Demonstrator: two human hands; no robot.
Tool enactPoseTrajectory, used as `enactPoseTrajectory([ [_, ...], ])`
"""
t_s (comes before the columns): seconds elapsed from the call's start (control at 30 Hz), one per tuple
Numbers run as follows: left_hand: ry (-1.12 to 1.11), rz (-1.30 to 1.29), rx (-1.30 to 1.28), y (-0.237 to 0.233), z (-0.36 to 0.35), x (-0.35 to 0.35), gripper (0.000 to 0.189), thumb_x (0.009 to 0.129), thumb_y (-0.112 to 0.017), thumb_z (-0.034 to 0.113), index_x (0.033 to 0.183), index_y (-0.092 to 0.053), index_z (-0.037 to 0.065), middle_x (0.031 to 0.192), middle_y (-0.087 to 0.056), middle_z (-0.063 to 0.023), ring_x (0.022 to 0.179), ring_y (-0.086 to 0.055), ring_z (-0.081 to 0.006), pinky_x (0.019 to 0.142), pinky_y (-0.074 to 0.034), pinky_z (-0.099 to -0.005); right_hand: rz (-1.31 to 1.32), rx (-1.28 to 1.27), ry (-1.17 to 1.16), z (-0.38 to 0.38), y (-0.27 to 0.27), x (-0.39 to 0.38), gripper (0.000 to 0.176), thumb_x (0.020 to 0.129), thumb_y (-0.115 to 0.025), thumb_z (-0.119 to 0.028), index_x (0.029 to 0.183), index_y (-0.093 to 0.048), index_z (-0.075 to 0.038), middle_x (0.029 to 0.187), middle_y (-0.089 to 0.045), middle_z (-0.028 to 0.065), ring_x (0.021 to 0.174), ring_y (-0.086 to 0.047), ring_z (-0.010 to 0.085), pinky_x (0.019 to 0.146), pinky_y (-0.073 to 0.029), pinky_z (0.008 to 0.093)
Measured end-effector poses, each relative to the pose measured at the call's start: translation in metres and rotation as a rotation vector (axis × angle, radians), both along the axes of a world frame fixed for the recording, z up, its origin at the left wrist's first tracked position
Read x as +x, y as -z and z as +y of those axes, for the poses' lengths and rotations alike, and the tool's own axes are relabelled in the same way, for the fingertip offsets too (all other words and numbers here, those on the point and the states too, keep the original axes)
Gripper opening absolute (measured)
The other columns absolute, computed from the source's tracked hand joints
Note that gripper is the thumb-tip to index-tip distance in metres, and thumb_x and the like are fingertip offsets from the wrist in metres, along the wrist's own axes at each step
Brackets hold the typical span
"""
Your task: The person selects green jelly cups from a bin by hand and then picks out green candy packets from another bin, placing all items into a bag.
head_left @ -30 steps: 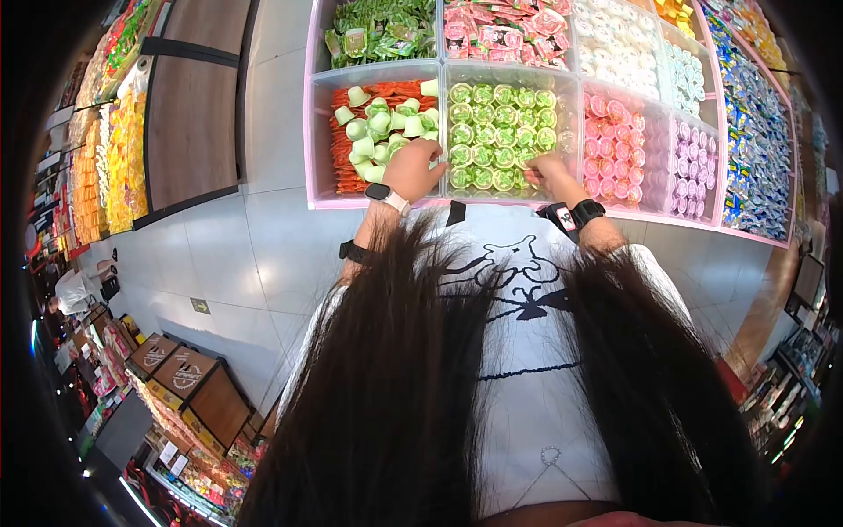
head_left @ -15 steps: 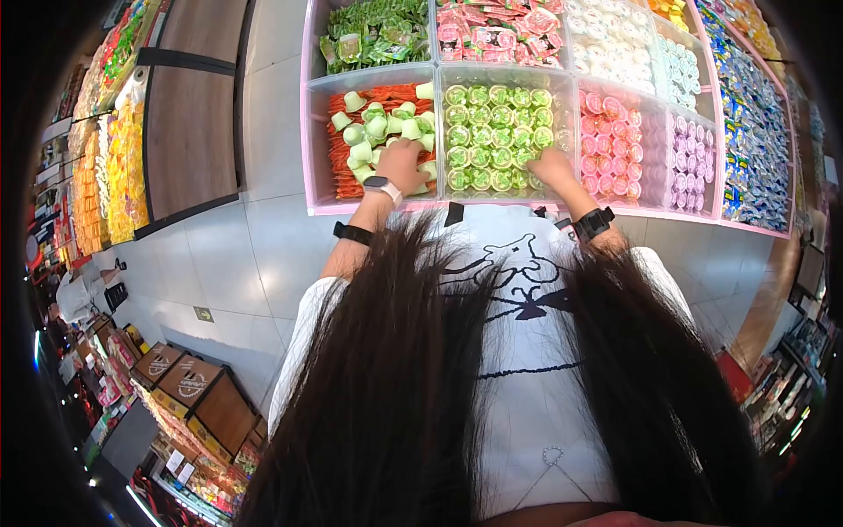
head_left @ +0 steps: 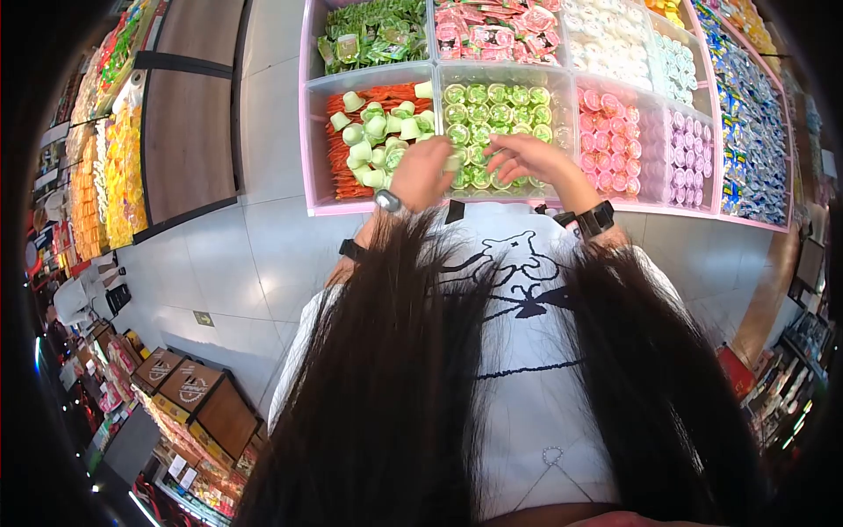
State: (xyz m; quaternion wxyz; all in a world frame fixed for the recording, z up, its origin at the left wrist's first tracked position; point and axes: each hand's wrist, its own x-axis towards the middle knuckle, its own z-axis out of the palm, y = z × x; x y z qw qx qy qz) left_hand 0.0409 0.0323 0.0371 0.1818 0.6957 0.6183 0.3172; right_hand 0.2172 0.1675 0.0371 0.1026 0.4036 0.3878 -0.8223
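My left hand (head_left: 423, 174) is at the divider between two front compartments, its fingers closed on a pale green jelly cup (head_left: 453, 163), partly hidden and a little blurred. To its right, my right hand (head_left: 530, 160) hovers above neat rows of green-topped jelly cups (head_left: 498, 93), fingers apart and holding nothing. In the compartment on the left, loose green jelly cups (head_left: 376, 126) lie jumbled, several upside down or on their sides, on top of red-orange packets (head_left: 341, 162).
The pink-edged display bin (head_left: 320, 209) also holds pink cups (head_left: 608, 140), purple cups (head_left: 691, 162), green packets (head_left: 373, 35), pink packets (head_left: 492, 35) and blue-wrapped sweets (head_left: 755, 123). A wooden-sided stand (head_left: 189, 132) is at the left. Long hair hangs over my forearms.
My left hand has moved right from the loose cups to the divider with a jelly cup. My right hand has shifted left and lifted over the rows, its fingers spreading.
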Motion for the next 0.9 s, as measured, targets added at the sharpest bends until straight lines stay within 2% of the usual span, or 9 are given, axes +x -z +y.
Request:
enactPoseTrajectory([
  [0.17, 0.118, -0.037, 0.031, -0.003, 0.009, 0.024, 0.039, 0.061, -0.061, 0.004, 0.097, -0.046, 0.003, 0.099, -0.048, -0.0127, 0.087, -0.05, -0.0301, 0.069, -0.044, -0.0343, 0.193, -0.255, -0.009, -0.003, 0.014, -0.004, 0.025, 0.08, -0.053, -0.018, 0.096, -0.046, 0.001, 0.075, -0.056, 0.0088, 0.061, -0.057, 0.0141, 0.055, -0.049, 0.025],
  [0.27, 0.084, -0.172, 0.002, -0.011, 0.009, 0.035, 0.042, 0.062, -0.061, 0.005, 0.101, -0.046, 0.004, 0.1, -0.048, -0.0122, 0.087, -0.05, -0.0296, 0.07, -0.044, -0.0342, 0.224, -0.171, 0.03, -0.002, 0.029, 0.008, 0.021, 0.08, -0.052, -0.013, 0.095, -0.046, 0.0, 0.077, -0.053, 0.0065, 0.063, -0.057, 0.0139, 0.055, -0.05, 0.0244],
  [0.37, 0.114, -0.139, -0.008, -0.005, 0.009, 0.036, 0.045, 0.062, -0.062, 0.008, 0.104, -0.046, 0.005, 0.101, -0.048, -0.0119, 0.088, -0.05, -0.0298, 0.071, -0.044, -0.0337, 0.166, -0.137, 0.133, -0.005, 0.029, 0.028, 0.018, 0.078, -0.052, -0.008, 0.094, -0.046, 0.0, 0.079, -0.051, 0.0057, 0.064, -0.057, 0.0143, 0.055, -0.05, 0.024],
  [0.47, 0.07, -0.013, -0.034, -0.003, 0.01, 0.029, 0.041, 0.064, -0.062, 0.012, 0.101, -0.047, 0.005, 0.099, -0.049, -0.0112, 0.088, -0.05, -0.0285, 0.069, -0.044, -0.0333, -0.054, 0.089, 0.221, -0.003, 0.048, 0.055, 0.018, 0.075, -0.053, -0.004, 0.091, -0.046, 0.001, 0.079, -0.051, 0.0065, 0.06, -0.057, 0.0152, 0.051, -0.05, 0.0247],
  [0.57, 0.038, 0.034, -0.102, 0.005, 0.008, 0.016, 0.036, 0.065, -0.063, 0.015, 0.096, -0.049, 0.004, 0.094, -0.051, -0.0106, 0.081, -0.053, -0.0253, 0.064, -0.044, -0.0321, -0.358, 0.523, 0.193, -0.007, 0.067, 0.074, 0.013, 0.072, -0.051, 0.002, 0.085, -0.047, 0.002, 0.073, -0.052, 0.0084, 0.052, -0.057, 0.0173, 0.045, -0.049, 0.0271],
  [0.67, 0.002, -0.075, -0.192, 0.009, 0.005, 0.008, 0.032, 0.065, -0.064, 0.016, 0.091, -0.05, 0.003, 0.088, -0.052, -0.0105, 0.072, -0.055, -0.0231, 0.061, -0.044, -0.0314, -0.464, 0.766, 0.095, -0.017, 0.084, 0.076, 0.011, 0.069, -0.049, 0.005, 0.079, -0.048, 0.002, 0.065, -0.053, 0.0105, 0.046, -0.056, 0.0198, 0.04, -0.047, 0.0296],
  [0.7, -0.009, -0.1, -0.181, 0.011, 0.006, 0.006, 0.032, 0.065, -0.065, 0.017, 0.09, -0.051, 0.002, 0.086, -0.052, -0.0107, 0.067, -0.055, -0.0225, 0.059, -0.044, -0.031, -0.456, 0.793, 0.057, -0.017, 0.089, 0.073, 0.01, 0.068, -0.049, 0.006, 0.076, -0.049, 0.001, 0.06, -0.053, 0.0113, 0.044, -0.056, 0.0215, 0.04, -0.046, 0.031],
  [0.8, -0.055, -0.087, -0.185, 0.01, 0.004, 0.0, 0.031, 0.065, -0.065, 0.016, 0.089, -0.052, 0.002, 0.083, -0.052, -0.0106, 0.067, -0.055, -0.0222, 0.058, -0.044, -0.0306, -0.498, 0.729, -0.124, -0.007, 0.101, 0.068, 0.012, 0.067, -0.052, 0.006, 0.077, -0.047, 0.001, 0.064, -0.05, 0.0082, 0.048, -0.056, 0.0192, 0.041, -0.048, 0.0296],
  [0.9, -0.094, -0.083, -0.219, 0.01, 0.0, -0.009, 0.029, 0.064, -0.066, 0.016, 0.085, -0.053, 0.001, 0.079, -0.053, -0.0105, 0.066, -0.054, -0.0217, 0.058, -0.044, -0.03, -0.513, 0.595, -0.148, -0.001, 0.13, 0.067, 0.014, 0.065, -0.053, 0.007, 0.076, -0.047, 0.0, 0.062, -0.051, 0.0086, 0.047, -0.056, 0.02, 0.04, -0.048, 0.03],
])
